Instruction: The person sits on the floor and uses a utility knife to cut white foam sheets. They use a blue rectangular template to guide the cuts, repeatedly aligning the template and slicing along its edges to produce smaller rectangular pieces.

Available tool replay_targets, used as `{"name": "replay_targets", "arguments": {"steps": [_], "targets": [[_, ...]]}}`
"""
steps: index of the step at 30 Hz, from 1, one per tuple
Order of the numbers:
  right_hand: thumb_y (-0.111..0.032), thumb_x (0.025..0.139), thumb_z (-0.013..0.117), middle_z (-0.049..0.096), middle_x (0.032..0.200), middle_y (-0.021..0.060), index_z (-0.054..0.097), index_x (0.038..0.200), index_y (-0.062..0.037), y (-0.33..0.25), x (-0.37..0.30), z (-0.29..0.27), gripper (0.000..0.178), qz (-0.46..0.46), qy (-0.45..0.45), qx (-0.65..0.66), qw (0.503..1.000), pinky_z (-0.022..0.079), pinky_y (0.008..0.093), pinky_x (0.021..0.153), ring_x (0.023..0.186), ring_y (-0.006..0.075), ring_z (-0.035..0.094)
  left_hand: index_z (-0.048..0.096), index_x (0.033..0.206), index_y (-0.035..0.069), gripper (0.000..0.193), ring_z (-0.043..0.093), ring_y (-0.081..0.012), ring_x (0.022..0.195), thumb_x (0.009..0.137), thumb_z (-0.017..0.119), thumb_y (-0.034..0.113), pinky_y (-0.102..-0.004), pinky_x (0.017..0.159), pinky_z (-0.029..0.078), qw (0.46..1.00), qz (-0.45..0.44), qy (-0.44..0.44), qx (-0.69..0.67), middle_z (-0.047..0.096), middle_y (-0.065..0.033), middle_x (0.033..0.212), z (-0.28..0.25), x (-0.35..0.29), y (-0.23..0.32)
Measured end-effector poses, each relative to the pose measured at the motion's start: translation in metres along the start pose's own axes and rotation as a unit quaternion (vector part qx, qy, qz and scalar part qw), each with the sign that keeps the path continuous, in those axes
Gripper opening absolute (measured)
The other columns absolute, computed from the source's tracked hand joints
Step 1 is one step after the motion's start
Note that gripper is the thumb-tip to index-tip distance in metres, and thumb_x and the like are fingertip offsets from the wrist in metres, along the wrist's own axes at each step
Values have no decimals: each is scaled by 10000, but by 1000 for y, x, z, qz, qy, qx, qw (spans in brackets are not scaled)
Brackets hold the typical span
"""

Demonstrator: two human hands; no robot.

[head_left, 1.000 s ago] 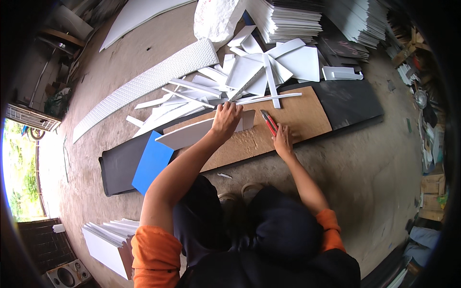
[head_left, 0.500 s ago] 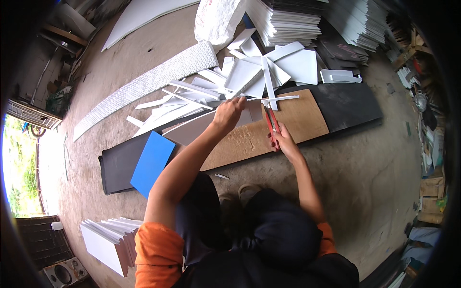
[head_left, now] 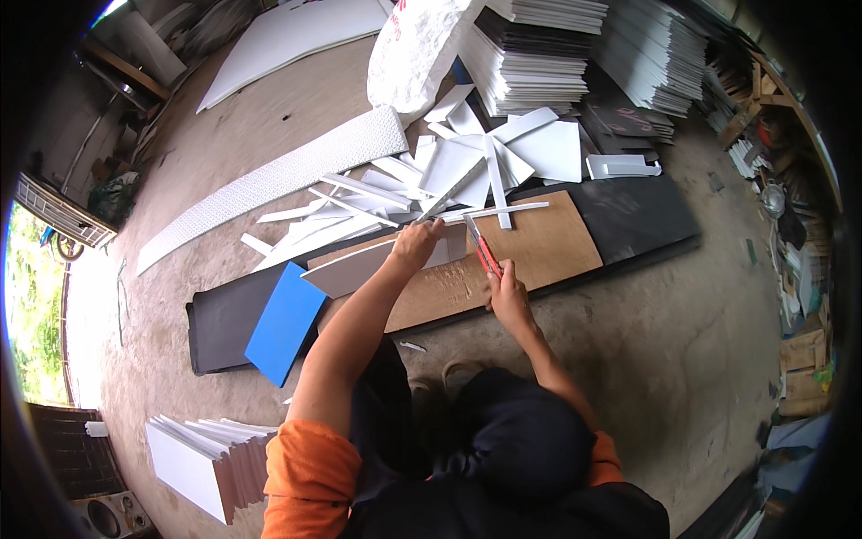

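My left hand is closed on the top edge of a white foam sheet, which stands tilted on a brown board. My right hand is wrapped round a red utility knife. Its grey blade end points away from me and meets the sheet's upper right edge, just right of my left hand. From there a thin white strip reaches out to the right. Whether that strip is still joined to the sheet I cannot tell.
Under the board lies a long black sheet. A blue rectangular panel rests at its left. Beyond are heaped white offcuts, a textured white strip, a white sack and stacked sheets. More white sheets stand at lower left.
The knife has moved left along the white sheet's edge, closer to my left hand. My left hand keeps its hold, and the sheet now stands more tilted into view.
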State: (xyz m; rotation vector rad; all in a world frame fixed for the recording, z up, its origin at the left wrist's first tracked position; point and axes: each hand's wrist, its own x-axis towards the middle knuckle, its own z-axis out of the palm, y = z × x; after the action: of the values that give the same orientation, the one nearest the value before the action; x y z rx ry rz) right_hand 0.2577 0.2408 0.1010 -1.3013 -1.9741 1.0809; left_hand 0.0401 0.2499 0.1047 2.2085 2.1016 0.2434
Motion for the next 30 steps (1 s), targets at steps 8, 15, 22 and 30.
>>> {"name": "replay_targets", "arguments": {"steps": [8, 15, 22, 30], "targets": [[-202, 885, 445, 566, 665, 211, 422, 949, 1, -4, -1, 11, 214, -82, 23, -155, 984, 434, 460, 526, 628, 389, 569, 475, 886, 8, 160, 599, -300, 636, 860, 461, 165, -395, 581, 475, 998, 24, 7, -61, 578, -173, 680, -3, -1, 0], [-183, 883, 440, 565, 693, 209, 422, 948, 20, -22, -8, 23, 213, -78, 7, -187, 979, 463, 413, 508, 646, 363, 584, 490, 1125, 34, 365, 441, -125, 624, 773, 520, 127, -229, 535, 394, 939, 187, 153, 246, 476, -40, 924, 35, -14, -35], [-139, 880, 433, 547, 750, 243, 393, 937, 24, -27, -19, 19, 177, -70, 2, -214, 974, 449, 433, 526, 670, 393, 564, 473, 902, -5, 209, 575, -278, 523, 883, 432, 199, -378, 471, 462, 994, 85, 57, -44, 541, -126, 563, 14, -2, -11], [-141, 885, 422, 557, 741, 239, 401, 949, 32, -30, -19, 14, 186, -84, 20, -211, 974, 453, 423, 516, 657, 384, 574, 457, 895, -7, 208, 586, -282, 528, 887, 424, 198, -375, 476, 474, 996, 71, 32, -36, 553, -127, 563, 10, -4, -11]]}}
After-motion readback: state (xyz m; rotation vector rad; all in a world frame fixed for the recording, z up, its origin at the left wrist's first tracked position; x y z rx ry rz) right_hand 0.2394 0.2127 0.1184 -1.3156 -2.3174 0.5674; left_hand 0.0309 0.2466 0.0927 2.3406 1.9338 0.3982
